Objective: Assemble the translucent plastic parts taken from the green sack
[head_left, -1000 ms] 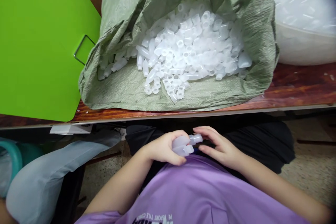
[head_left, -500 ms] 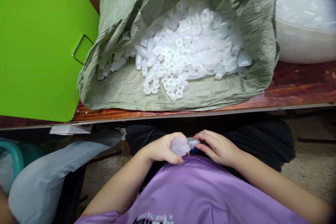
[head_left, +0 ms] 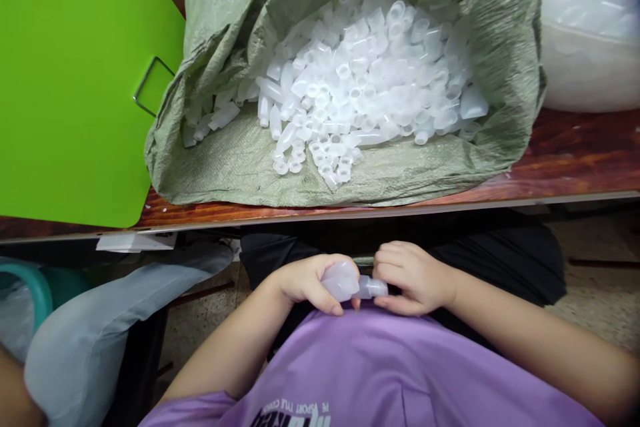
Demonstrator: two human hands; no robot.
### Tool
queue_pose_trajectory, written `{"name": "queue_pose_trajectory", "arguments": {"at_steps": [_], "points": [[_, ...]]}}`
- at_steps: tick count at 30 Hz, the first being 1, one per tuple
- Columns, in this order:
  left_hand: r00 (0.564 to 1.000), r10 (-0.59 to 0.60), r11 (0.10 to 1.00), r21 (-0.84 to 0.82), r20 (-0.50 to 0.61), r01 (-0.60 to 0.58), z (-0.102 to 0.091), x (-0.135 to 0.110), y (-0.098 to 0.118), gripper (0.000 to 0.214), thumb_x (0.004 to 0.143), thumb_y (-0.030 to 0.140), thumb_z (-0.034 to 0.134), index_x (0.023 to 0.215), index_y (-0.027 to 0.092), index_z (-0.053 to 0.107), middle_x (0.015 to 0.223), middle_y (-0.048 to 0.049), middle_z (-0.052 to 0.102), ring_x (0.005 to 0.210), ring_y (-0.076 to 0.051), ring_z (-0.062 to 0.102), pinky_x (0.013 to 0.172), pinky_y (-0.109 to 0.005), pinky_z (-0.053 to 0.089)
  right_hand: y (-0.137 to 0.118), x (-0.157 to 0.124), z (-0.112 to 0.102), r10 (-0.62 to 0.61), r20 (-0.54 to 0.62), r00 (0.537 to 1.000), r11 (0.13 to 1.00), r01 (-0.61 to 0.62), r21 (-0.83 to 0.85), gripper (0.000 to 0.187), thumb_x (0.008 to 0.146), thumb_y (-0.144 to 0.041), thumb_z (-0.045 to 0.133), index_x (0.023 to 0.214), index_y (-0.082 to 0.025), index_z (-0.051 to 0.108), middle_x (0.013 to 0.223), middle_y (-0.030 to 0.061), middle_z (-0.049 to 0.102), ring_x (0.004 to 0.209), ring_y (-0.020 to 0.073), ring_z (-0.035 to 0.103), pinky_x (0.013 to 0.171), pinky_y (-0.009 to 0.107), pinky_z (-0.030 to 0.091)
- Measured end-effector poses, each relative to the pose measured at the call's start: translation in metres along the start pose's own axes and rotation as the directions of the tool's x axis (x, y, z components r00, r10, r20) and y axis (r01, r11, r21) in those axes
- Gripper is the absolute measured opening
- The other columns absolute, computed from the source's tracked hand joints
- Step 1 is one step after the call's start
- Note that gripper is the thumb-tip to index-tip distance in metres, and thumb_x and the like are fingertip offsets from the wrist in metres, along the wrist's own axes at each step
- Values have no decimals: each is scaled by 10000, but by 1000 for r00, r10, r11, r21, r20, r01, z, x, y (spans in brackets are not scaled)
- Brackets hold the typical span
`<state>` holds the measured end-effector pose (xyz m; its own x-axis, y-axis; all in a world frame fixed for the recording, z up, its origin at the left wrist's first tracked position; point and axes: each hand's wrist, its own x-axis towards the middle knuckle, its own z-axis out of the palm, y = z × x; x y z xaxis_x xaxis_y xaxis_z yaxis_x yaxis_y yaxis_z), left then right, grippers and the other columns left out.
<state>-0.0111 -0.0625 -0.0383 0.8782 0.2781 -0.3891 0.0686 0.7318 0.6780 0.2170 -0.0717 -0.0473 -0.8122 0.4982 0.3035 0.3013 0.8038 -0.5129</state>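
Observation:
In my left hand (head_left: 313,283), fingers and thumb are wrapped round a small bundle of translucent plastic tubes (head_left: 341,281). A narrower, stepped tube (head_left: 371,287) sticks out of this bundle to the right. My right hand (head_left: 413,279) is curled at that tube's end, with the thumb below and the fingers above. Whether anything is inside the right fingers is hidden. Both hands are over my lap, in front of the table edge. Beyond them, an open green woven sack (head_left: 240,177) holds a heap of similar translucent tubes (head_left: 350,90).
A bright green board (head_left: 75,93) with a wire handle (head_left: 150,83) stands left of the sack. At the back right is a whitish tub (head_left: 590,70) of clear plastic pieces. The wooden table's edge (head_left: 575,170) crosses ahead. Another person's grey-clad leg (head_left: 95,327) and a teal bucket (head_left: 43,287) are at left.
My right hand has gone from pinching the narrow tube's tip to a more curled pose beside it. The tube's end has shifted slightly right and down. The left hand keeps its hold.

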Motion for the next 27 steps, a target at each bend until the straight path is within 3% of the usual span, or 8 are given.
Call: {"name": "queue_pose_trajectory", "arguments": {"at_steps": [2,4,8,15,18,22,25,27], "points": [[1000,-3,1000,-1,-10,3,0,-1,2,540,411,174,851,853,140,541,775,-16,646,679,-118,569,650,-241,439,0,3,4,22,-45,999,999,-19,49,298,834,-405,416,622,-207,485,565,-7,443,536,134,389,525,279,303],[999,-18,1000,2,-44,18,1,-1,3,524,414,158,845,840,142,540,763,-12,644,658,-111,564,618,-226,434,-2,3,12,116,-70,991,965,-96,246,315,824,-402,405,569,-217,423,533,-25,383,516,126,349,519,278,290],[989,-70,998,-1,-129,71,1,-1,-3,476,439,137,822,827,139,546,737,0,630,628,-94,554,599,-213,428,-9,0,38,448,60,892,638,-366,678,422,799,-521,409,522,-213,326,520,-41,327,493,102,313,497,260,288],[963,-87,995,31,-255,98,-4,7,-11,389,501,142,753,819,139,529,718,4,609,615,-94,537,578,-208,400,-16,-2,70,691,178,700,388,-568,726,478,853,-584,235,550,-220,302,480,-66,261,423,80,267,410,222,296],[923,11,975,209,-386,76,-7,16,-3,398,513,147,737,852,148,529,740,20,583,650,-95,522,603,-211,396,-3,-3,69,791,148,593,359,-647,673,436,863,-554,278,630,-208,405,543,-35,400,497,108,407,496,242,378],[818,141,850,491,-558,188,-18,34,4,316,556,136,656,860,141,568,705,27,549,622,-103,500,593,-226,393,20,-11,54,885,69,460,348,-754,557,359,859,-512,370,910,-192,525,834,65,592,794,196,564,724,331,429],[723,297,742,627,-623,236,-28,44,1,417,569,151,632,984,149,584,850,-15,612,755,-165,569,700,-271,438,25,-16,35,887,59,458,371,-782,501,316,841,-479,440,928,-204,568,877,67,621,835,211,580,774,352,428],[685,370,701,673,-628,238,-34,48,-2,463,575,161,635,1035,160,586,972,-36,628,882,-204,584,803,-298,442,20,-17,20,841,33,540,470,-760,449,255,845,-433,462,854,-211,587,826,44,619,784,188,580,745,328,440]]}}
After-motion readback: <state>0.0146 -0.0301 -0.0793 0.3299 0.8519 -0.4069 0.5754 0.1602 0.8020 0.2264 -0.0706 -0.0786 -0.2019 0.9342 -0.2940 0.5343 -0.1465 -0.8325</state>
